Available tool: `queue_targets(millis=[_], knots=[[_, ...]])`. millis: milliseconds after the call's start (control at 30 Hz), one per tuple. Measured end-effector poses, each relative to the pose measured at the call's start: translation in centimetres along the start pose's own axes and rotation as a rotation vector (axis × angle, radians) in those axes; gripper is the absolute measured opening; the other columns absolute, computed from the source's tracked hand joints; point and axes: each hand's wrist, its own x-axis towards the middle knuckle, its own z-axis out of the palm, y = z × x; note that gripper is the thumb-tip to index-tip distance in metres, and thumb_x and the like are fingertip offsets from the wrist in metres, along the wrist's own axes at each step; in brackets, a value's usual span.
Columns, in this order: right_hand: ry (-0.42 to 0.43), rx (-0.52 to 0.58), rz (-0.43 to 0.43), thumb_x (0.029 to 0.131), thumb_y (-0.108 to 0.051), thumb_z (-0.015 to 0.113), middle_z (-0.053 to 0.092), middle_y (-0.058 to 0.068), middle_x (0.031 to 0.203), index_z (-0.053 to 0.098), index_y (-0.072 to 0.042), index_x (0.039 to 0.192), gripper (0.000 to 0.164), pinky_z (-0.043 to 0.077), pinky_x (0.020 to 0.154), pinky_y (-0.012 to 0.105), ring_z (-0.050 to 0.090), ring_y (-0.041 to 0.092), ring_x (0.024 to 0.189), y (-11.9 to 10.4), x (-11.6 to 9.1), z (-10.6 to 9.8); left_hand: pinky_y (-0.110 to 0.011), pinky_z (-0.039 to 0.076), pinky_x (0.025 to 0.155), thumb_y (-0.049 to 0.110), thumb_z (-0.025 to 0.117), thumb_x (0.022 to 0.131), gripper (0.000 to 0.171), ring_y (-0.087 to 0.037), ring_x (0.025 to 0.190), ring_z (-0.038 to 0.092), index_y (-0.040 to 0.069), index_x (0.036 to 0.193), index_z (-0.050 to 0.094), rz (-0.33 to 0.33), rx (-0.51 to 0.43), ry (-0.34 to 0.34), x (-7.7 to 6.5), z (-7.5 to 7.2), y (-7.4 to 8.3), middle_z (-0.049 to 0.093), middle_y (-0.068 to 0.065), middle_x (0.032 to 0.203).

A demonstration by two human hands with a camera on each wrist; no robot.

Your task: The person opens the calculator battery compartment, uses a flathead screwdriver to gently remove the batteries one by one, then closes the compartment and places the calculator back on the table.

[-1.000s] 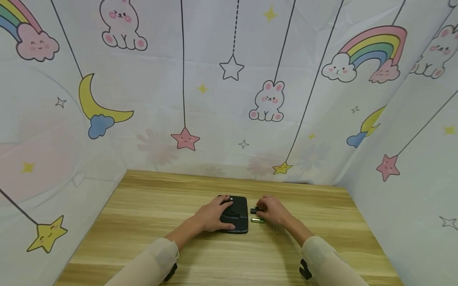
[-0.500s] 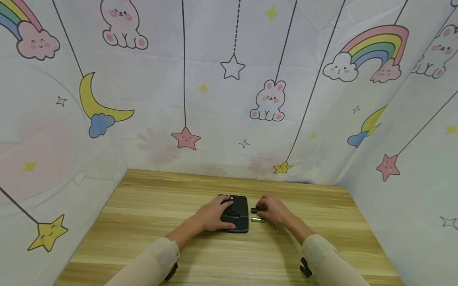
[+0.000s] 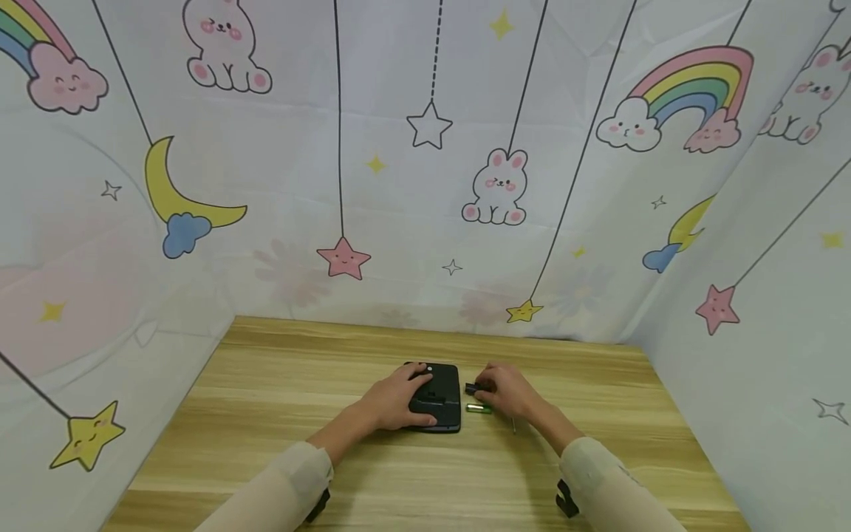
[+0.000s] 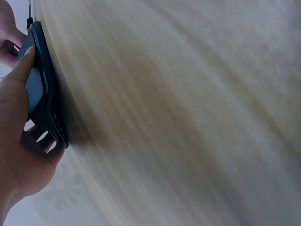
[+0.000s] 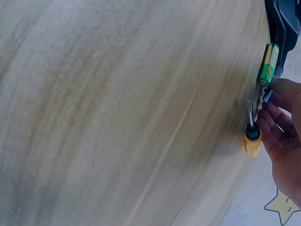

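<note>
A black device [image 3: 448, 378], flat with a raised ridge across its back, lies on the wooden table. My left hand [image 3: 399, 400] grips it from the left, thumb [image 4: 24, 66] near one end and fingers at the far end. Just right of the device, my right hand [image 3: 508, 390] pinches a small black piece [image 3: 471, 389], most of it hidden by the fingers. A green battery [image 3: 478, 408] lies beside that hand. In the right wrist view, a screwdriver [image 5: 252, 134] with a yellow-orange handle lies close to the curled fingers, its metal tip pointing out.
The wooden table [image 3: 399, 488] ends at a white cloth wall [image 3: 399, 199] printed with rabbits, stars and rainbows. More printed cloth hangs at the left and right. Black straps [image 3: 567, 499] show under both sleeves.
Hardly anything differs. The small black piece in my right fingers has shifted slightly away from the battery. My left hand stays on the device.
</note>
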Motion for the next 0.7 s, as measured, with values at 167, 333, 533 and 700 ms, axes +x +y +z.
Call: queue_targets(millis=[167,333,533,700], knots=[[0.009,0.017,0.032,0.096,-0.017,0.081,0.066,-0.002,0.1,0.079,-0.005,0.112,0.019,0.056,0.078,0.038,0.064,0.015,0.087,0.0,-0.1,0.2,-0.051,0.046,0.112,0.07,0.071,0.092,0.092,-0.031,0.155,0.035,0.018,0.164,0.043,-0.006,-0.001,0.001,0.1,0.1,-0.1,0.031,-0.008,0.171],[0.017,0.023,0.048,0.097,-0.018,0.081,0.066,-0.003,0.098,0.079,-0.006,0.112,0.019,0.056,0.078,0.037,0.064,0.014,0.087,0.0,-0.2,0.2,-0.051,0.047,0.111,0.069,0.071,0.092,0.092,-0.031,0.154,0.036,0.018,0.164,0.044,-0.004,-0.001,0.002,0.1,0.1,-0.1,0.031,-0.009,0.171],[0.036,0.051,0.047,0.096,-0.018,0.081,0.066,-0.005,0.095,0.079,-0.006,0.112,0.02,0.056,0.077,0.035,0.064,0.013,0.086,0.0,-0.2,-0.3,-0.051,0.048,0.11,0.069,0.071,0.093,0.092,-0.031,0.154,0.036,0.018,0.164,0.043,-0.006,-0.004,0.0,0.1,0.1,-0.1,0.031,-0.008,0.171],[0.053,0.048,0.041,0.096,-0.018,0.081,0.068,-0.004,0.096,0.079,-0.006,0.111,0.019,0.056,0.077,0.034,0.064,0.013,0.087,-0.2,-0.2,-0.8,-0.052,0.048,0.11,0.069,0.071,0.093,0.092,-0.031,0.155,0.036,0.017,0.164,0.044,-0.007,-0.004,-0.002,0.0,-0.1,0.0,0.031,-0.008,0.171]])
